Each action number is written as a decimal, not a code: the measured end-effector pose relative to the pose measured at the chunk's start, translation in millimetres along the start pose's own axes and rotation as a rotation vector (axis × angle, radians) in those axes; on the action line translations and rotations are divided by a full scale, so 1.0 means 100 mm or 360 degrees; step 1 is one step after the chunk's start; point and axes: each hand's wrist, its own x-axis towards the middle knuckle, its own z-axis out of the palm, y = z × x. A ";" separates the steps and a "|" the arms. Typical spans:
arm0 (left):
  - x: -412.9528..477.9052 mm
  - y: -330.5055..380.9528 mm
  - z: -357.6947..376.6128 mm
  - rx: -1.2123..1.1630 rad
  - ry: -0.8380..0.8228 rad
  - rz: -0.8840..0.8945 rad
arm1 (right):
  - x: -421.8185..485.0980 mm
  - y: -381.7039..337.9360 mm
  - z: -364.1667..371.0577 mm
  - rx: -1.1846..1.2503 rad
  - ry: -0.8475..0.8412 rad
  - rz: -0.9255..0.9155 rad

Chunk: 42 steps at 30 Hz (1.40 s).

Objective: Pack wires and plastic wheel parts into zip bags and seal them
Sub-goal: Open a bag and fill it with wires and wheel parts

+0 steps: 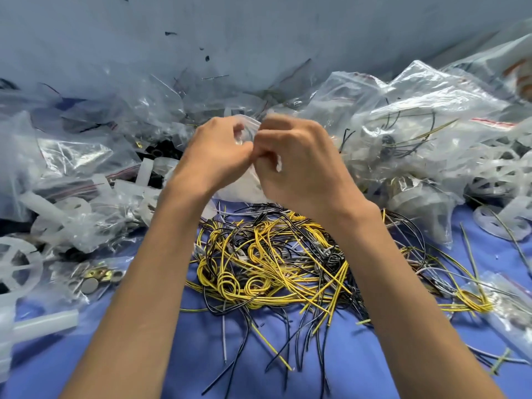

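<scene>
The left hand and right hand meet, curled fingers pinching a small clear zip bag held up between them. Yellow and black wires tangle on the blue worktop below, with white plastic wheels and red-striped bags heaped around.

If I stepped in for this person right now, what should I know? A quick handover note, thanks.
Left hand and right hand: raised together, both pinching one small clear zip bag; its contents and seal are too blurred to tell.
Loose yellow and black wires lie heaped on the blue cloth below the hands; white plastic wheels lie at far left and right.
Done: filled bags are piled at back right.
Left: finish this bag, then pack the remaining wires and wheels.
</scene>
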 end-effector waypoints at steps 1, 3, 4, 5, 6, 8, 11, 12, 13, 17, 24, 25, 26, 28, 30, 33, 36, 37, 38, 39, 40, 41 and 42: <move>-0.01 0.00 0.00 -0.0003 -0.0005 -0.0005 | 0.00 -0.02 -0.01 0.0062 -0.0144 -0.0015; -0.03 0.01 0.00 0.0000 0.0013 -0.0028 | 0.00 -0.01 -0.01 0.0164 -0.0649 0.0130; -0.02 0.01 0.01 -0.0005 0.0025 -0.0037 | -0.01 0.01 0.02 0.0190 -0.0922 0.0226; -0.02 0.01 0.02 -0.0003 0.0024 -0.0040 | -0.04 0.04 0.06 0.0165 -0.1142 0.0290; -0.02 0.02 0.03 0.0010 0.0008 -0.0035 | -0.07 0.07 0.12 0.0098 -0.1273 0.0315; -0.03 0.02 0.04 0.0045 -0.0043 -0.0012 | -0.12 0.12 0.21 -0.0059 -0.1412 0.0356; -0.03 0.03 0.04 0.0074 -0.0091 0.0012 | -0.15 0.24 0.28 -0.0197 -0.1552 0.0411; -0.03 0.03 0.04 0.0080 -0.0096 0.0020 | -0.16 0.28 0.30 -0.0228 -0.1600 0.0422; -0.03 0.03 0.04 0.0090 -0.0102 0.0018 | -0.18 0.32 0.32 -0.0253 -0.1644 0.0429; -0.02 -0.01 0.08 0.0092 -0.0149 0.0000 | -0.23 0.41 0.37 -0.0248 -0.1633 0.0430; 0.00 -0.07 0.07 0.0091 -0.0180 0.0008 | -0.21 0.41 0.35 -0.0074 -0.1455 0.0363; 0.00 -0.07 0.07 0.0103 -0.0183 0.0018 | -0.21 0.40 0.33 -0.0055 -0.1461 0.0379; 0.00 -0.07 0.07 0.0111 -0.0188 0.0034 | -0.20 0.38 0.31 -0.0043 -0.1469 0.0396; 0.00 -0.08 0.07 0.0131 -0.0219 0.0066 | -0.17 0.35 0.24 -0.0017 -0.1497 0.0421; 0.01 -0.08 0.07 0.0152 -0.0258 0.0095 | -0.14 0.30 0.14 0.0002 -0.1513 0.0427; 0.02 -0.09 0.06 0.0168 -0.0341 0.0120 | -0.11 0.27 -0.03 0.0106 -0.1442 0.0469; 0.04 -0.09 0.07 0.0222 -0.0419 0.0133 | -0.09 0.31 -0.16 0.0255 -0.1162 0.0516; 0.05 -0.09 0.07 0.0225 -0.0440 0.0128 | -0.09 0.33 -0.19 0.0365 -0.1084 0.0566; 0.06 -0.08 0.07 0.0213 -0.0462 0.0125 | -0.09 0.35 -0.22 0.0491 -0.1038 0.0619; 0.07 -0.08 0.08 0.0179 -0.0493 0.0123 | -0.09 0.35 -0.25 0.0616 -0.1016 0.0659; 0.07 -0.09 0.09 0.0134 -0.0525 0.0116 | -0.10 0.36 -0.28 0.0737 -0.1005 0.0692; 0.07 -0.09 0.09 0.0075 -0.0557 0.0125 | -0.10 0.37 -0.31 0.0838 -0.1000 0.0718; 0.07 -0.09 0.09 0.0003 -0.0583 0.0130 | -0.11 0.37 -0.33 0.0896 -0.0999 0.0732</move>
